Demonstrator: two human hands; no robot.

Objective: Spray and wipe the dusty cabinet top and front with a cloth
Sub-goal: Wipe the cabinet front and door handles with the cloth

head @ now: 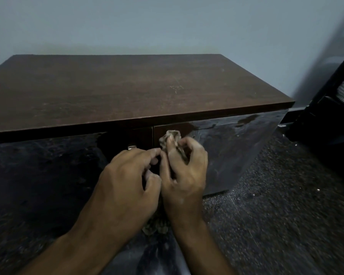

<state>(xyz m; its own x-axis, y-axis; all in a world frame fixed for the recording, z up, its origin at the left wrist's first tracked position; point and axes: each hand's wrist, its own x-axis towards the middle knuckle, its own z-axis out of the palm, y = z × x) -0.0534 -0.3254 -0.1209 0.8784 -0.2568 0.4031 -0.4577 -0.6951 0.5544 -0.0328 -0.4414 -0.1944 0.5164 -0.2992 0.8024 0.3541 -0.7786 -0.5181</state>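
Between the two hands, close against the cabinet front (236, 147), a crumpled cloth (170, 136) is being gathered up. The right hand (184, 171) is curling its fingers around the bunched fabric, with the top of the wad poking out above the knuckles and a loose tail hanging out below the wrists. The left hand (127, 185) is sitting just beside it, its thumb and forefinger drawn together at the cloth's edge; whether they are actually pinching fabric or only touching it is not clear from this angle. Behind the hands, the glossy dark doors are showing wet-looking streaks and smears on the right panel, while the left panel is looking dull and patchy. A small metal handle (131, 147) is peeking out just above the left hand. Above, the brown wooden cabinet top (127, 86) is lying bare, with faint pale marks. A grey carpet (276, 215) is running along the right, and a dark piece of furniture (326, 108) is standing at the far right.

Judging from this, the cloth is being refolded for another pass on the front. The dangling tail could be dragging across the carpet and carrying grit back onto the gloss, scratching or re-soiling it. A loosely bunched wad could also be slipping mid-stroke, leaving streaks
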